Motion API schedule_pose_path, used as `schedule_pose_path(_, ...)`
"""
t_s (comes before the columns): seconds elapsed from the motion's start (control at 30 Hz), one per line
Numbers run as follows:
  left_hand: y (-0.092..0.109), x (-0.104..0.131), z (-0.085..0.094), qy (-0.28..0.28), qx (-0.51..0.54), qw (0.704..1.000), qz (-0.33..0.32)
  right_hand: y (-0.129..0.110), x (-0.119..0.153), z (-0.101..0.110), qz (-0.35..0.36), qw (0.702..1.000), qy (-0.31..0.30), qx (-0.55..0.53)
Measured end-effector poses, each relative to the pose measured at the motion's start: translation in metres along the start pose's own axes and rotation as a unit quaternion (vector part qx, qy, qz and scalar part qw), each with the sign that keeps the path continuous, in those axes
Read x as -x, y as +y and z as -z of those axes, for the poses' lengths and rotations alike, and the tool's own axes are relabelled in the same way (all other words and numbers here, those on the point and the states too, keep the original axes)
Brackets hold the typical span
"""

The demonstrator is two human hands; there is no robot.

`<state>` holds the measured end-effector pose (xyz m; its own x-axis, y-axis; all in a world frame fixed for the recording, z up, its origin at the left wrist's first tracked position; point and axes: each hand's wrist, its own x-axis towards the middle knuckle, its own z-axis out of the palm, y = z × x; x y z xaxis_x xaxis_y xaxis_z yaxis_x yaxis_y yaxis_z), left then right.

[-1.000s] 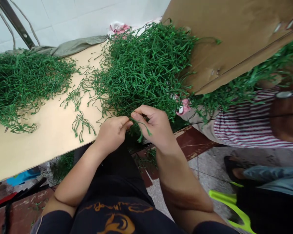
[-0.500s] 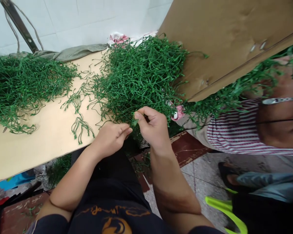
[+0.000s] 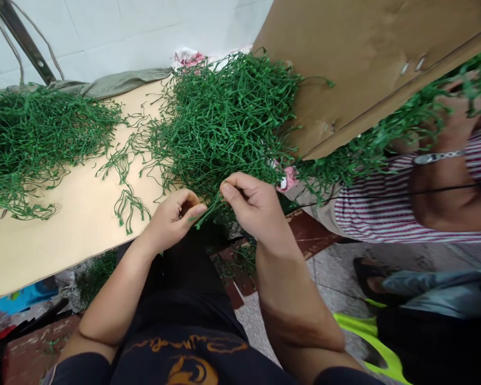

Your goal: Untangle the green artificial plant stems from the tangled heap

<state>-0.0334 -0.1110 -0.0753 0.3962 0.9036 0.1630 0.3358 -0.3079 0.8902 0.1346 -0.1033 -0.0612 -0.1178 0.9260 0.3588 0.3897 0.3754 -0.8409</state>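
My right hand (image 3: 250,203) is closed in a pinch, thumb against bent forefinger, on thin green plastic stems (image 3: 211,209). They slant down and left from its fingertips to my left hand (image 3: 176,219). The left thumb and forefinger meet at the stems, with a gap inside the curl of the fingers. Part of the stems' lower end pokes out below the left thumb tip. Both hands are at the front edge of a big tangled heap of similar green stems (image 3: 232,117). A small loose cluster of stems (image 3: 130,206) lies on the board left of my hands.
A second green heap (image 3: 36,133) covers the left of the pale board (image 3: 84,219). A brown cardboard panel (image 3: 369,64) leans at right. Beyond it, a person in a striped top (image 3: 369,214) sits near more green stems. A lime-green plastic frame (image 3: 364,337) is low at right.
My hands have drawn apart, the left slightly leftward with its fingers more rounded. A length of green stems now shows between them. The whole view has shifted a little.
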Motion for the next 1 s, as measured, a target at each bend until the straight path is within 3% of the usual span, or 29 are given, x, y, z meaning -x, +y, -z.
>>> schedule_pose_path(0.1, -0.003, -0.001, -0.005, 0.021, -0.032, 0.999, 0.01, -0.002, 0.001, -0.001, 0.002, 1.0, -0.008, 0.001)
schedule_pose_path(0.33, -0.007, 0.001, -0.01, -0.066, -0.047, 0.997, -0.006, 0.004, 0.002, -0.002, -0.013, 1.0, -0.013, -0.002)
schedule_pose_path(0.47, -0.003, 0.006, -0.013, -0.129, -0.02, 0.991, 0.002, 0.01, 0.004, -0.007, -0.028, 0.999, 0.028, 0.0)
schedule_pose_path(0.77, 0.01, 0.012, -0.02, -0.126, -0.117, 0.985, -0.032, 0.014, 0.009, -0.02, -0.035, 0.992, 0.118, 0.031)
schedule_pose_path(1.0, 0.016, 0.015, -0.015, -0.125, -0.095, 0.988, -0.007, 0.02, -0.008, -0.006, -0.032, 0.994, 0.102, 0.004)
